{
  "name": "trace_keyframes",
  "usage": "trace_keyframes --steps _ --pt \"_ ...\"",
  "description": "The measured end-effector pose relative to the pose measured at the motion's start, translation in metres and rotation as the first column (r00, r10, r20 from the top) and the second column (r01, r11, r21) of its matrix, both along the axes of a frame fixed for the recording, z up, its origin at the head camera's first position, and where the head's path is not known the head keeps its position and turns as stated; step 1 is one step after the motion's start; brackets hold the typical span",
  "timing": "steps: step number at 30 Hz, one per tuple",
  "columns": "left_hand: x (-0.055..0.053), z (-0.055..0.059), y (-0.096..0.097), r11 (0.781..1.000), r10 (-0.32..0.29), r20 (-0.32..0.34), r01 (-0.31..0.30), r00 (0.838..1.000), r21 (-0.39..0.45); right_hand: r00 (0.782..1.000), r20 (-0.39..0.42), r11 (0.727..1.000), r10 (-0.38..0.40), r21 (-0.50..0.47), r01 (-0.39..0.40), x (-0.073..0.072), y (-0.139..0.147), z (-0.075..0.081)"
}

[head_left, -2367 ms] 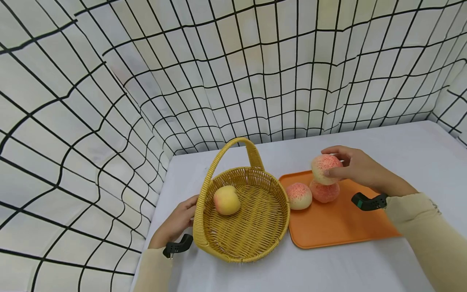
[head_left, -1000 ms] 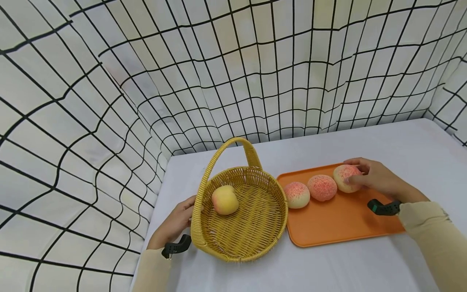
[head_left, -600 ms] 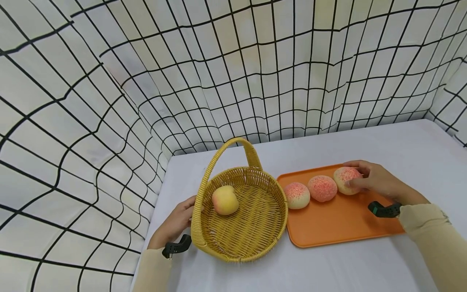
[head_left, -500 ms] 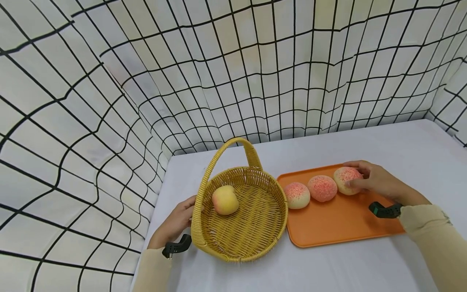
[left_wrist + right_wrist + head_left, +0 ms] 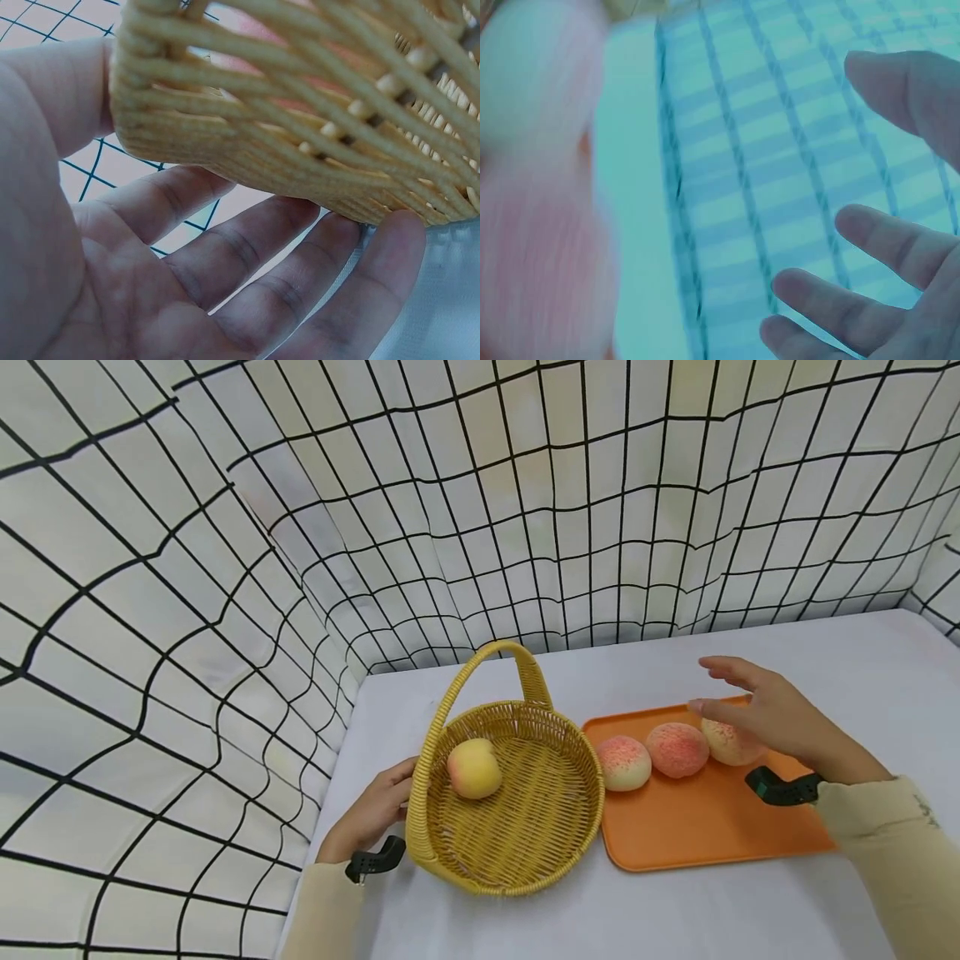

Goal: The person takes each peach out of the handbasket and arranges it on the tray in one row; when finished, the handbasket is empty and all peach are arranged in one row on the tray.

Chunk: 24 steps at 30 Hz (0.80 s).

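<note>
On the left, a yellow wicker basket (image 5: 517, 881) with a tall arched handle holds one yellow peach (image 5: 475, 768) with a reddish side. My left hand (image 5: 378, 806) grips the basket's left side; in the left wrist view its fingers (image 5: 247, 247) lie along the outer weave and the thumb goes behind the edge. To the right, three pink-and-cream peaches stand in a row along the orange tray (image 5: 697, 827): a left peach (image 5: 622, 763), a pinker middle peach (image 5: 677, 750) and a right peach (image 5: 727, 743). Above the right one, partly covering it, my right hand (image 5: 780, 718) has its fingers spread and holds nothing.
A white cloth (image 5: 637, 918) covers the table. White walls with a black grid (image 5: 570, 510) rise behind and to the left. The basket's right rim meets the tray's left edge. Each wrist wears a black band (image 5: 783, 787).
My right hand moved the cream peach from above the middle one to the tray's right, set it down, let go and lifted. The left hand has stayed at the basket.
</note>
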<state>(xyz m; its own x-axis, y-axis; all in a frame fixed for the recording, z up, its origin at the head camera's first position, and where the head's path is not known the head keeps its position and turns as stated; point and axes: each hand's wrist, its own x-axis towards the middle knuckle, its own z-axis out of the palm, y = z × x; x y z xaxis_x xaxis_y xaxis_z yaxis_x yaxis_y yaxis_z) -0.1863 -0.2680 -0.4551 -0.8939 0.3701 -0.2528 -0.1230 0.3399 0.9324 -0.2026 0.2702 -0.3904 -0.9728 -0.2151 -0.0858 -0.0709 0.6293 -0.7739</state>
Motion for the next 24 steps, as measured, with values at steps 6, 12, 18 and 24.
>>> trace_keyframes --steps 6,12,18,24 --pt "-0.001 0.002 0.004 1.000 0.003 -0.003 -0.003 1.000 -0.023 0.985 -0.071 0.976 0.158 -0.139 -0.167 0.000 -0.067 0.026" --pt "-0.001 0.001 0.005 1.000 0.009 0.002 -0.009 1.000 -0.028 0.930 -0.036 0.906 0.366 -0.215 -0.365 -0.018 -0.135 0.020" --pt "-0.001 0.001 0.002 1.000 0.002 -0.006 -0.002 1.000 -0.012 0.871 0.073 0.854 0.487 -0.252 -0.456 -0.037 -0.191 0.007" --pt "0.001 0.001 0.000 1.000 0.003 -0.003 -0.003 1.000 -0.007 0.843 0.111 0.847 0.526 -0.152 -0.509 -0.050 -0.235 -0.009"
